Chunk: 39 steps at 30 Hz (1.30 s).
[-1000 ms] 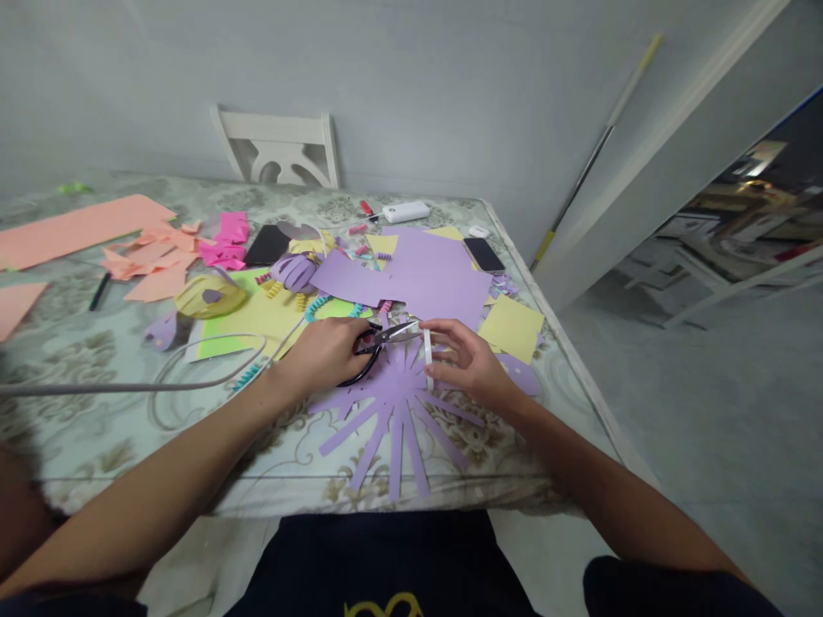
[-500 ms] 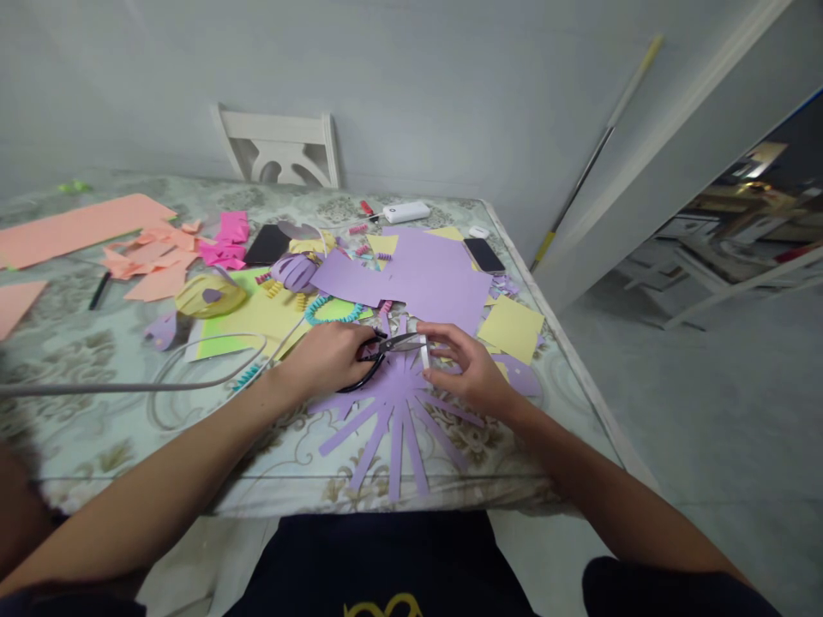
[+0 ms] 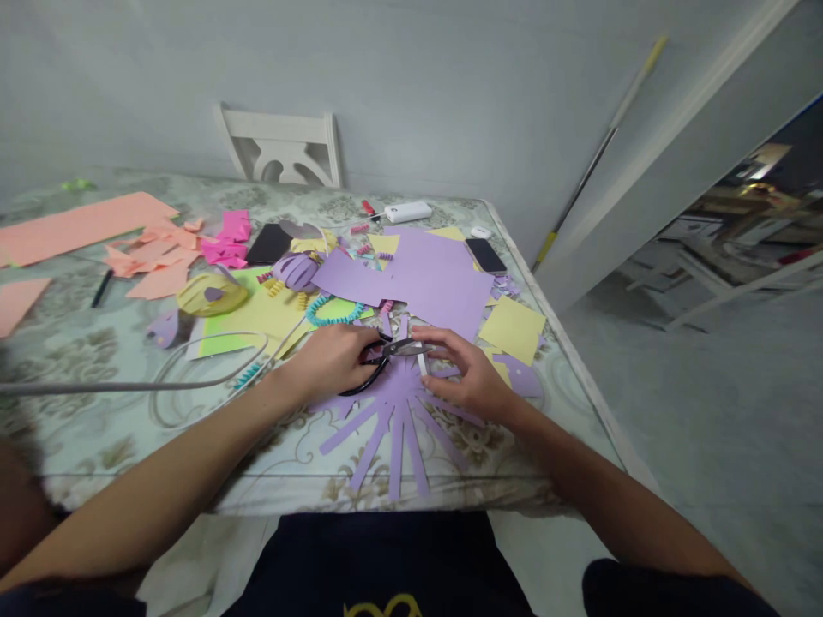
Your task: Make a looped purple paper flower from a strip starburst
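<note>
My left hand [image 3: 334, 360] is closed round the black handles of a pair of scissors [image 3: 392, 353], whose blades point right. My right hand [image 3: 466, 373] pinches a narrow white strip [image 3: 421, 364] at the blade tips, fingers curled over it. Both hands rest over a purple paper cut into radiating strips [image 3: 395, 420], which lies flat near the table's front edge.
Large purple sheets [image 3: 430, 278], yellow sheets [image 3: 511, 327], pink and peach scraps [image 3: 160, 253], a yellow paper shape [image 3: 209, 296], a phone [image 3: 485, 254], a white power bank [image 3: 406, 211] and a grey cable [image 3: 160, 384] litter the floral table [image 3: 96, 428]. A white chair [image 3: 283, 150] stands behind.
My right hand has lowered the white strip from upright down toward the purple paper. The scissors and left hand shifted slightly right.
</note>
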Tool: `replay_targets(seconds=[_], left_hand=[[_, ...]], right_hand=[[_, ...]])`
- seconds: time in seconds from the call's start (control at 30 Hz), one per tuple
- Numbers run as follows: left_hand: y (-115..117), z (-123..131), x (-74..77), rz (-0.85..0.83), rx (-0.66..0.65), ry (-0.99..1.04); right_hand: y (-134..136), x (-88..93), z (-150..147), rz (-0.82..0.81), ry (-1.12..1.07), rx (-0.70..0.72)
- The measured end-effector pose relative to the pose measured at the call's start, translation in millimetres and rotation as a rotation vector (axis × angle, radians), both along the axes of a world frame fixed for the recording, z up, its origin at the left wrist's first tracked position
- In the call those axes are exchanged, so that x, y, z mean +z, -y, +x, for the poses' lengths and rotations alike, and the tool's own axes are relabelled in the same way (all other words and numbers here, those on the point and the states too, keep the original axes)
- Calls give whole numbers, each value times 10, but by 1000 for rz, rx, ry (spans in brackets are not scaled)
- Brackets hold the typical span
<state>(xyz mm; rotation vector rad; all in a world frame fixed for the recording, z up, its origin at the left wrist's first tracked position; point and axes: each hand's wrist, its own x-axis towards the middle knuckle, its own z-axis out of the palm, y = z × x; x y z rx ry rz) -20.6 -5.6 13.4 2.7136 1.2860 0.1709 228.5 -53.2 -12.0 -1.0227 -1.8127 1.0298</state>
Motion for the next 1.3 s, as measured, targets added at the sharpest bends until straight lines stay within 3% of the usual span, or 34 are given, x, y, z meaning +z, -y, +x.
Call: replay_targets(seconds=[1.3], left_hand=[[-3, -38, -16, 2, -44, 18]], right_hand=[[19, -15, 1, 139, 89, 46]])
